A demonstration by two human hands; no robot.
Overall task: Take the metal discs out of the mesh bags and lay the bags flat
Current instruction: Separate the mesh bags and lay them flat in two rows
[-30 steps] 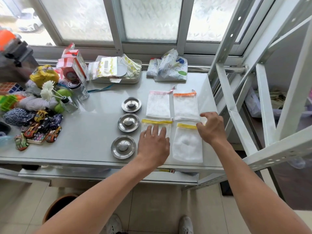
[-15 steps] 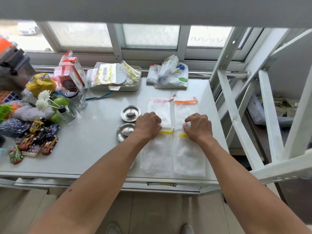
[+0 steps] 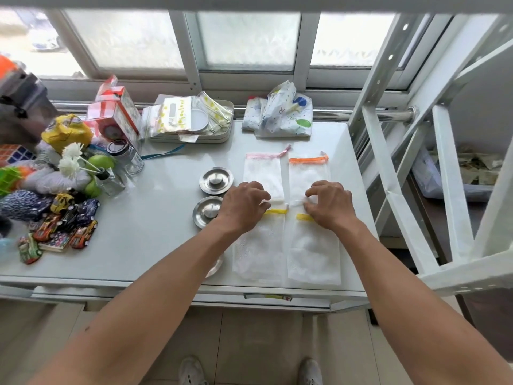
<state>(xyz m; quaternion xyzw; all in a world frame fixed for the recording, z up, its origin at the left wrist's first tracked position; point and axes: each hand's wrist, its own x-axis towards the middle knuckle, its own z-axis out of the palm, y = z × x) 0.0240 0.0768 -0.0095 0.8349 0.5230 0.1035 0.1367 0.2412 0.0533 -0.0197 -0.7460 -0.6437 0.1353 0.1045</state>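
A person stands at a pale grey table (image 3: 155, 240) under a window, both bare arms reaching forward. Four white mesh bags lie flat on the table in a two-by-two block. The far pair has a pink-topped bag (image 3: 263, 173) beside an orange-topped bag (image 3: 308, 176). The near pair both have yellow tops: the left yellow-topped bag (image 3: 259, 251) and the right yellow-topped bag (image 3: 313, 254), almost touching each other.

The left hand (image 3: 244, 207) rests where the pink-topped bag meets the bag nearer the person, fingers curled down with the tips on the mesh. The right hand (image 3: 329, 204) sits the same way at the near edge of the orange-topped bag, fingers bent and tips pressing the fabric. Neither hand holds anything.

Just left of the bags, metal discs lie in a line: a far disc (image 3: 216, 180), a middle disc (image 3: 208, 212) partly under the left wrist, and a near disc (image 3: 216, 266) mostly hidden by the left forearm.

Toy cars (image 3: 63, 226) and other clutter crowd the table's left end.
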